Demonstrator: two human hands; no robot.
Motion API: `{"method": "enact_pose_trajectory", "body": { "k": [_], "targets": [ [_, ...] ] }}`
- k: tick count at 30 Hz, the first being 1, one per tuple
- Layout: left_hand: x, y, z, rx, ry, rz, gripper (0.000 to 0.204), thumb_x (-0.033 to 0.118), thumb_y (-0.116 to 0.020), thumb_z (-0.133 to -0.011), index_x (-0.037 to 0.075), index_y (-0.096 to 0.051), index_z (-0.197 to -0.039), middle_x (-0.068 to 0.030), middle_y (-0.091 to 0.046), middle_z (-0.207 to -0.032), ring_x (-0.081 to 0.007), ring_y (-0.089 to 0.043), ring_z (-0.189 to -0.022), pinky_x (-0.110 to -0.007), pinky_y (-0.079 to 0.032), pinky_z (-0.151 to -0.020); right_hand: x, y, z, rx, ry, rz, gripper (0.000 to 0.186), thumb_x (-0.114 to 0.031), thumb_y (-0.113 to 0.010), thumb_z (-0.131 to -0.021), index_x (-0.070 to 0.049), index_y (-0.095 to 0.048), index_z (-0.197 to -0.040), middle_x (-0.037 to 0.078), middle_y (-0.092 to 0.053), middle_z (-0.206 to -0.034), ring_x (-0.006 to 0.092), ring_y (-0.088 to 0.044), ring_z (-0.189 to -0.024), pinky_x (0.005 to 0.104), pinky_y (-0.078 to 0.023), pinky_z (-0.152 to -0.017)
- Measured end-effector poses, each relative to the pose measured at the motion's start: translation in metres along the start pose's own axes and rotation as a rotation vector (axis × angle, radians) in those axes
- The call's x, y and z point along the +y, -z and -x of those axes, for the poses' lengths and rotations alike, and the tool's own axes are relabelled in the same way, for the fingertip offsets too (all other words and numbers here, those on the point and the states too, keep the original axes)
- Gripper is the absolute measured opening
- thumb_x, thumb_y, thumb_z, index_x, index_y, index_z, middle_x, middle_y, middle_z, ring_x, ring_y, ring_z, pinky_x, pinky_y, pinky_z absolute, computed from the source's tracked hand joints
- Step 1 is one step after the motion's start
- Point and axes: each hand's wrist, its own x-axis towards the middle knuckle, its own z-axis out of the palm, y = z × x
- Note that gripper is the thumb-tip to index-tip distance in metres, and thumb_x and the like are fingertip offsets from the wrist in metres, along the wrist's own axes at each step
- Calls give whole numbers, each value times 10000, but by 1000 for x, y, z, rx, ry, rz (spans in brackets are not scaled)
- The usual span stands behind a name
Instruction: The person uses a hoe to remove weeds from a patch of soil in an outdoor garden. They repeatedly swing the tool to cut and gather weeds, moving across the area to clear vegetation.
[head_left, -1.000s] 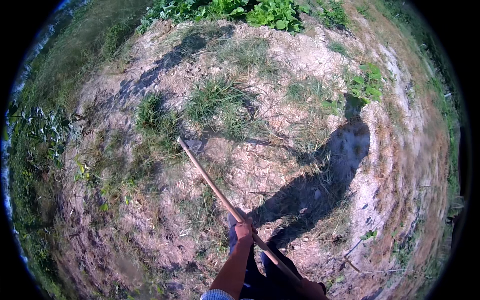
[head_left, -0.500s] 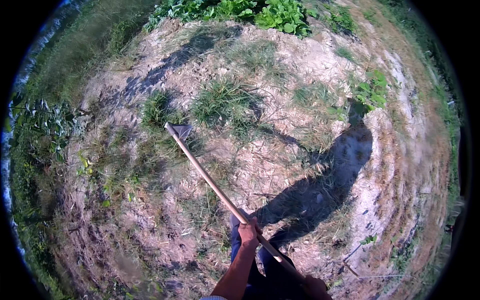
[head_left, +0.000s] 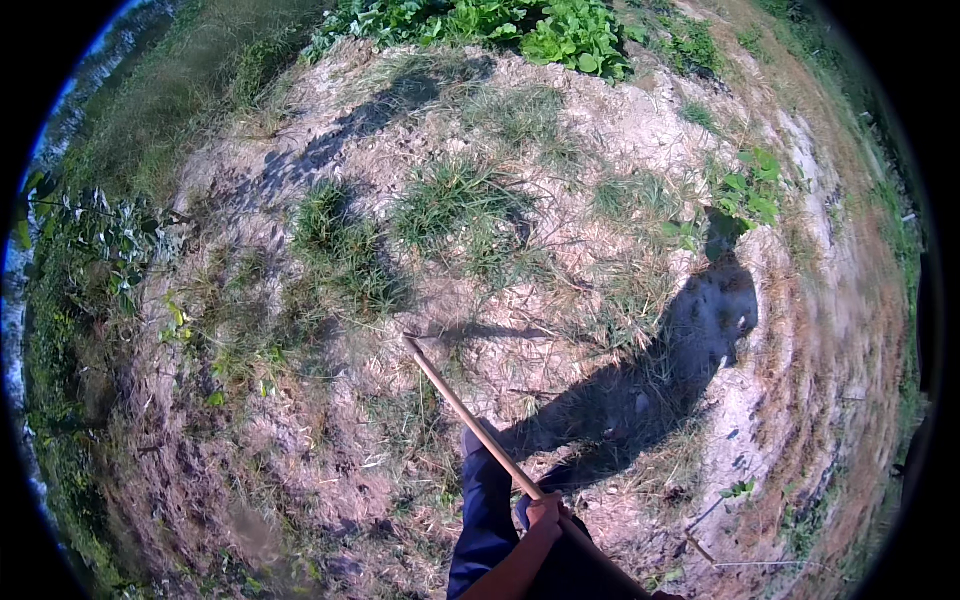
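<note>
A hoe (head_left: 466,415) with a long pale wooden handle slants from the lower right up to the middle of the ground. My left hand (head_left: 545,512) is closed round its handle, in front of my dark trousers. The hoe's head (head_left: 408,338) is down at the dry soil just below a grass clump (head_left: 360,265); its blade barely shows. The lower end of the handle runs into shadow at the bottom edge, where my right hand cannot be made out. Another grass tuft (head_left: 455,200) grows farther ahead.
Leafy green plants (head_left: 575,40) stand at the far edge. A small broad-leaved plant (head_left: 750,188) grows at the right, beside my shadow (head_left: 650,370). Tall weeds (head_left: 75,350) line the left. A thin stick (head_left: 698,547) lies at lower right.
The hoe's head has come back toward me and to the right, from beside the grass clump to the soil below it. My left hand has moved down and right with the handle.
</note>
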Motion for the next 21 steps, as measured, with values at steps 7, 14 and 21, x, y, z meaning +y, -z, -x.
{"method": "enact_pose_trajectory", "body": {
  "k": [7,14,21],
  "targets": [
    [65,-12,10,-63,-247,107,162,109,-651,-770,48,-529,-683,-40,-505,-548,-153,-495,-409,-295,-431,-362,8,-39,-62,130,160,118,378,-416,-515,-830,-51,-556,-919,227,-623,-775,399,-610,-755,502,-480,-666],
    [158,7,13,-109,-668,29,203,161,-618,-820,55,-489,-705,-38,-480,-493,-151,-474,-358,-286,-393,-328,-76,-16,-83,153,513,-144,394,-376,-604,-791,4,-540,-878,255,-598,-788,436,-577,-797,495,-445,-690],
    [90,8,-29,-184,-615,-14,231,187,-600,-839,56,-482,-690,-49,-484,-486,-156,-468,-350,-293,-395,-322,-72,-2,-49,68,338,-38,391,-356,-640,-769,7,-557,-889,246,-605,-814,426,-580,-820,476,-454,-719]
  ]
}}
